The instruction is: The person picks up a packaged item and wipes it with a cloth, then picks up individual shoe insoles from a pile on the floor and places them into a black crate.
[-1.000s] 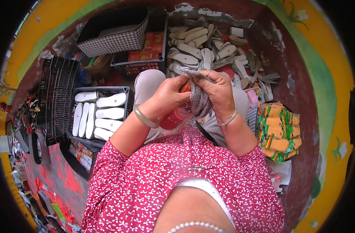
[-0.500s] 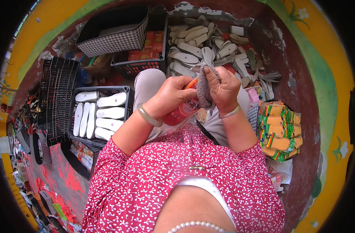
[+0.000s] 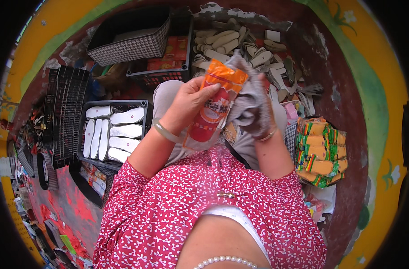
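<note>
Upright over my lap, a clear plastic packet (image 3: 213,105) with an orange top and a red insole-shaped front is pinched in my left hand (image 3: 189,99), thumb across its face. My right hand (image 3: 266,105) is wrapped in a crumpled grey cloth (image 3: 251,101), which covers most of its fingers. The cloth lies against the packet's right edge. Beyond both hands spreads a heap of pale insoles (image 3: 222,40), many in clear wrappers.
At left, a black crate (image 3: 147,117) holds several white insoles (image 3: 127,116). Behind it are a houndstooth basket (image 3: 133,49) and another black crate (image 3: 137,74) with red packets. Stacked yellow-green packets (image 3: 321,152) stand at right, near the dark red wall (image 3: 348,116).
The cloth has opened out from a bunched bundle and moved right with my right hand, off the packet's top. The packet's orange top now shows fully, and its front faces up more.
</note>
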Tool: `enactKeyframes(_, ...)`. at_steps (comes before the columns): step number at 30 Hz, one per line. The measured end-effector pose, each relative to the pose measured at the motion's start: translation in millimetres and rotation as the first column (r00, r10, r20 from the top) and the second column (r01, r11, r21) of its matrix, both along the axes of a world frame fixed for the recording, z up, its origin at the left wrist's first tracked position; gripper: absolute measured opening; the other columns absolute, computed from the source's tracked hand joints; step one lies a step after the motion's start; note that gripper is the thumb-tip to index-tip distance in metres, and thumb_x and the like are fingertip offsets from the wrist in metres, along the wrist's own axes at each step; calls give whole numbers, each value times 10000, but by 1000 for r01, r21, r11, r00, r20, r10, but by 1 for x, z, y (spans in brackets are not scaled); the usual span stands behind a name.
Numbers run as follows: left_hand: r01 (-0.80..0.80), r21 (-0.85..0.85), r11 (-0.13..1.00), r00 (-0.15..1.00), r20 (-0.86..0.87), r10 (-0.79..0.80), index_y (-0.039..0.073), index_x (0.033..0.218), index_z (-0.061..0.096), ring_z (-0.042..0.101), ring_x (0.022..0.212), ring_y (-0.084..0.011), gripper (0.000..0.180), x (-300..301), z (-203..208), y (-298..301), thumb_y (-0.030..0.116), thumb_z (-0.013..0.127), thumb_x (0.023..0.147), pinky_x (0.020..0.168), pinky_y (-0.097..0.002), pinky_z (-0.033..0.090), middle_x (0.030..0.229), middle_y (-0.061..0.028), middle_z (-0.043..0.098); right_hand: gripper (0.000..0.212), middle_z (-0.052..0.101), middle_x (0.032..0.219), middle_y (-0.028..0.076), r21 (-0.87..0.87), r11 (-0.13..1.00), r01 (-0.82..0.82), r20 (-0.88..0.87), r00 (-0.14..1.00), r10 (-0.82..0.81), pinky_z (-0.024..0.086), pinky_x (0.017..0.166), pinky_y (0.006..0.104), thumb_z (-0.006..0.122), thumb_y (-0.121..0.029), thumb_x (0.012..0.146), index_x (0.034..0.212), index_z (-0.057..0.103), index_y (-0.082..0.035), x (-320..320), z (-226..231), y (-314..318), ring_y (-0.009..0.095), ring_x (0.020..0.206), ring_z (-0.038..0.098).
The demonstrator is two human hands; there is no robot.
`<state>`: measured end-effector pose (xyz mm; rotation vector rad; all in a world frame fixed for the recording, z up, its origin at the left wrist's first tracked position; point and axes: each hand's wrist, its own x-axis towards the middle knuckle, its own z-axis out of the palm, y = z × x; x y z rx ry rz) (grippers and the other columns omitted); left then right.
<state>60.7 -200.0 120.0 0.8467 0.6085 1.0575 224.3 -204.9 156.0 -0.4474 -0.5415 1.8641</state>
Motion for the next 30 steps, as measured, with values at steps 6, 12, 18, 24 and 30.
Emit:
enactKeyframes(6, -191, 122, 974, 981, 7, 192, -21, 1116, 536, 591, 835, -84, 234, 16, -29, 2, 84, 509, 909, 758, -222, 484, 973, -45, 618, 295, 616, 859, 13, 125, 988, 86, 310, 943, -122, 490, 652, 207, 650, -246, 840, 1013, 573, -19, -15, -41, 21, 77, 731, 587)
enactKeyframes(12, -364, 50, 930, 929, 89, 359, -21, 959, 566, 555, 744, -55, 121, 21, -22, 4, 69, 549, 881, 668, -188, 458, 859, -26, 608, 340, 610, 912, 21, 164, 986, 42, 417, 903, -108, 472, 697, 206, 656, -247, 837, 1048, 557, 1, -22, -51, 22, 68, 778, 566)
enactKeyframes(18, -450, 101, 887, 893, 63, 445, -5, 940, 570, 545, 734, -44, 95, 21, -27, 12, 71, 547, 887, 660, -176, 440, 845, -10, 605, 419, 593, 970, 24, 166, 984, 72, 428, 893, -137, 444, 774, 217, 658, -266, 834, 1121, 531, 12, -29, -67, 6, 75, 860, 536)
enactKeyframes(24, -422, 63, 905, 904, 104, 414, 1, 979, 565, 593, 718, -93, 142, 14, -16, 14, 118, 533, 904, 652, -217, 486, 855, -47, 627, 415, 603, 1002, 40, 37, 984, 174, 372, 912, -175, 468, 773, 249, 558, -362, 889, 1097, 548, -3, -12, -69, 11, 114, 881, 566)
enactKeyframes(30, -374, 1, 927, 907, 211, 366, 0, 1011, 558, 631, 715, -151, 179, -1, -5, 21, 144, 503, 920, 650, -265, 525, 879, -91, 638, 468, 585, 1114, 121, -22, 1000, 7, 63, 998, -5, 461, 901, 370, 463, -380, 925, 1184, 482, 10, 28, -56, 32, 225, 1008, 578)
